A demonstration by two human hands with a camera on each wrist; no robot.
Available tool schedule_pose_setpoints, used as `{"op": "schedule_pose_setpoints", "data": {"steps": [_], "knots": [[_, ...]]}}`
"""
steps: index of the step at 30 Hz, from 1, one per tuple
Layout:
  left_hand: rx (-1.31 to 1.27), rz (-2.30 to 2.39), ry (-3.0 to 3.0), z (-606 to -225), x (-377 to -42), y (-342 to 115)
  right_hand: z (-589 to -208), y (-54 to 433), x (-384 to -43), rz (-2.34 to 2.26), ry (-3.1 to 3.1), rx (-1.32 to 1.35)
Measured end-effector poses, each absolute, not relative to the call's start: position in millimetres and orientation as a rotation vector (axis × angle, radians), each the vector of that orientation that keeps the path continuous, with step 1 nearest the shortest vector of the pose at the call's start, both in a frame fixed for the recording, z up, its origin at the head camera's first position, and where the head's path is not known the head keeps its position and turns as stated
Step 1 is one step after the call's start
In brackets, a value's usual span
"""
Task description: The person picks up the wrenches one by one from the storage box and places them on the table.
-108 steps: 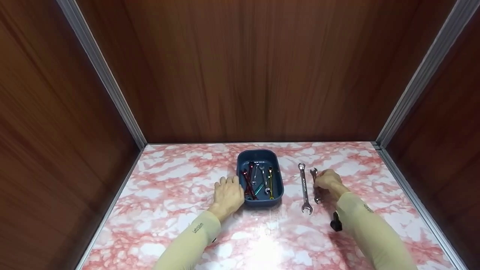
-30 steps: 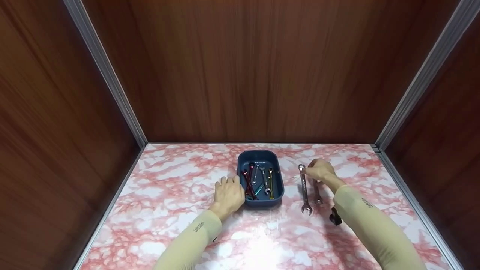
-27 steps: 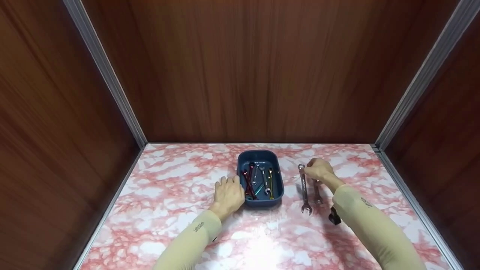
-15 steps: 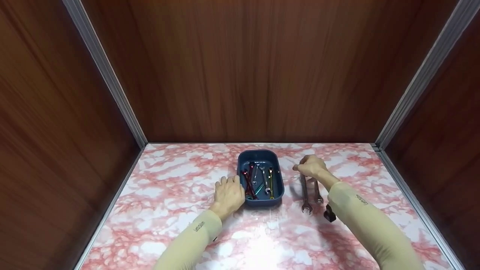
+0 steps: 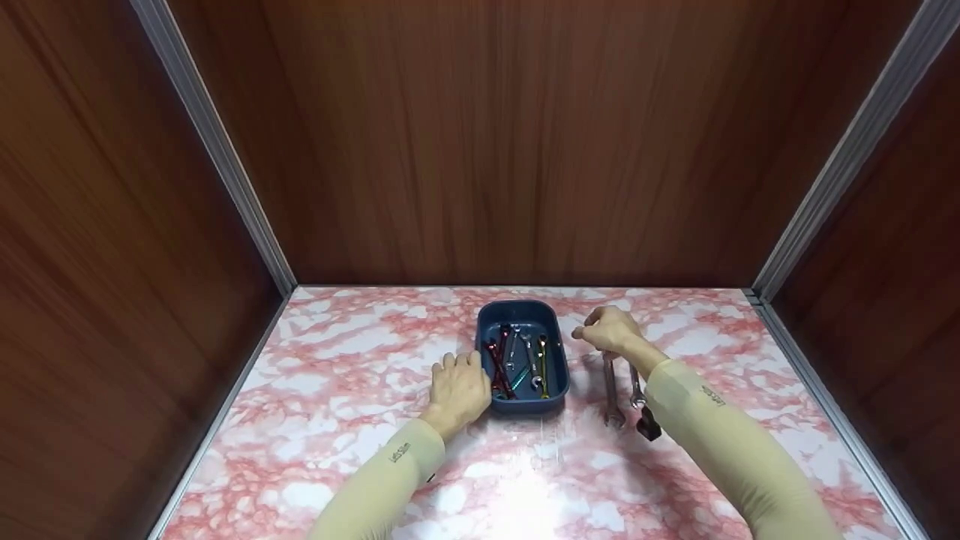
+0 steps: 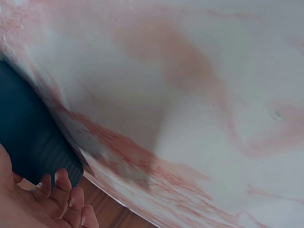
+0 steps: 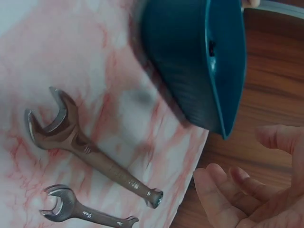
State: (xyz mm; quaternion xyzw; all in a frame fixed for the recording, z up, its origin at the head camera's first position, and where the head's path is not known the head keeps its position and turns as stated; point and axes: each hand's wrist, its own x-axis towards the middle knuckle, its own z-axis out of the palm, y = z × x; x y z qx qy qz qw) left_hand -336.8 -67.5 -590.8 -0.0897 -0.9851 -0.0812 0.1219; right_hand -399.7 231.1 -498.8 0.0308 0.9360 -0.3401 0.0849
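My left hand (image 5: 459, 386) rests at the left wall of a dark blue plastic bin (image 5: 527, 407), fingers relaxed beside it. Inside lie several wrenches: dark red wrenches (image 5: 498, 367), a gold wrench (image 5: 543, 367), silver ones and a teal piece (image 5: 519, 377). Right of the bin, my right hand (image 5: 609, 330) hovers with thumb and fingers spread; the right wrist view shows nothing between them. Two silver wrenches lie on the table below that hand: a larger wrench (image 7: 104, 161) and a smaller wrench (image 7: 90, 214). In the head view the hand hides their far ends.
The table (image 5: 337, 397) has a red and white marbled top. Brown wood-look panels (image 5: 480, 150) rise at the back and both sides, with grey metal strips (image 5: 217, 150) at the corners. A black wrist device (image 5: 648, 424) hangs under the right forearm.
My right hand has moved left from the smaller silver wrench, passing over the larger one toward the bin, and its fingers are now apart. The left hand stays at the bin's wall.
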Motion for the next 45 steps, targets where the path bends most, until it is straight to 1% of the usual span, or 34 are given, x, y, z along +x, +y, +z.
{"op": "schedule_pose_setpoints", "data": {"steps": [16, 35, 45], "knots": [[-0.266, -0.27, -2.855, -592, -336, -67, -490, 200, -399, -1.115, 2.743, 0.072], [-0.266, -0.24, -2.865, -593, -337, -67, -498, 160, -398, -1.122, 2.713, 0.059], [-0.26, -0.253, -2.869, -595, -340, -67, -505, 149, -401, -1.006, 2.757, 0.07]]}}
